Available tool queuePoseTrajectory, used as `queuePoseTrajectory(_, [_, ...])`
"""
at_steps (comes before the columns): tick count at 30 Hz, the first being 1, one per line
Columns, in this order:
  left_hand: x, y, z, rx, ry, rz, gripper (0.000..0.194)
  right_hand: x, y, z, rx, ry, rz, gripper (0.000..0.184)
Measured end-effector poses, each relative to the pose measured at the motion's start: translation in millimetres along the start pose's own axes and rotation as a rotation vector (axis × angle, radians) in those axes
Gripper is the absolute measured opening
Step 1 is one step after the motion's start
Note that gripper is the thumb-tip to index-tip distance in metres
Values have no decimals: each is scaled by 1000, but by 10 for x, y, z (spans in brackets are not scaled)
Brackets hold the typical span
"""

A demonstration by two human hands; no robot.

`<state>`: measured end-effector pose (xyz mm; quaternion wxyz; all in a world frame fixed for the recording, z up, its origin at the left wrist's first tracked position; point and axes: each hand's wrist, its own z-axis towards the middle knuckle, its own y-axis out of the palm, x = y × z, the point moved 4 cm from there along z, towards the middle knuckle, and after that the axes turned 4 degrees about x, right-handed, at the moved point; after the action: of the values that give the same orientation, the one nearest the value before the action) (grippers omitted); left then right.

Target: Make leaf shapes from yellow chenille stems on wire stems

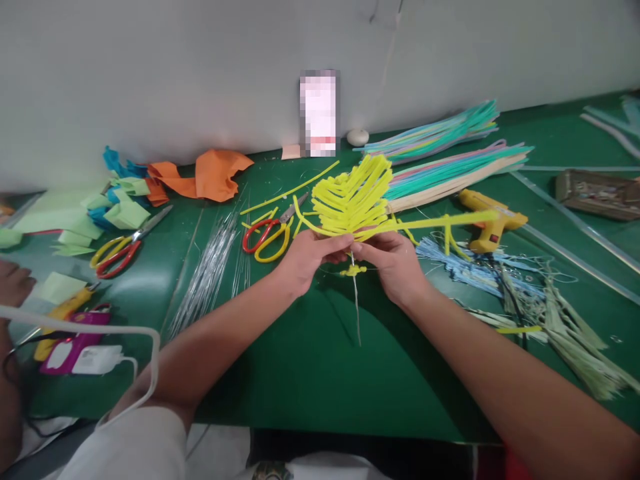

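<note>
My left hand (306,259) and my right hand (393,263) meet above the middle of the green table (310,360). Both pinch the base of a yellow pipe-cleaner leaf shape (353,197) that fans up and away from me. A long yellow pipe cleaner (440,221) sticks out to the right from it. A thin wire stem (357,307) with a small yellow knot hangs down between the hands.
Red-and-yellow scissors (267,237) lie left of the hands, a second pair (123,250) farther left. A bundle of wires (210,273), a yellow glue gun (493,223), coloured pipe-cleaner bundles (450,163), paper scraps (125,207) and another person's hand (14,283) at the left edge.
</note>
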<state>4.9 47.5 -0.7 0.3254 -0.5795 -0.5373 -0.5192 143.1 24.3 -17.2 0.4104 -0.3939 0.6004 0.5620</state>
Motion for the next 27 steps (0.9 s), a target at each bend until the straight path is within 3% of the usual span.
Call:
queuePoseTrajectory(8, [-16,-32,47,-19,-14,-22,23,41,-32,19,-14,27,16,21])
queuePoseTrajectory(14, [-49,-89,102,26,-25,-40,20,23,-101,74,92,105,146,9])
queuePoseTrajectory(18, [-31,-125,118,64,45,45,21,-12,-201,128,139,78,283,33])
queuePoseTrajectory(20, [-27,-146,129,84,85,90,22,-42,-243,124,150,-27,193,39])
queuePoseTrajectory(24, [-32,-182,146,117,138,129,24,-176,-258,15,268,-416,-272,23])
queuePoseTrajectory(27, [-31,-186,145,130,152,129,23,-271,-139,-67,202,-666,-630,26])
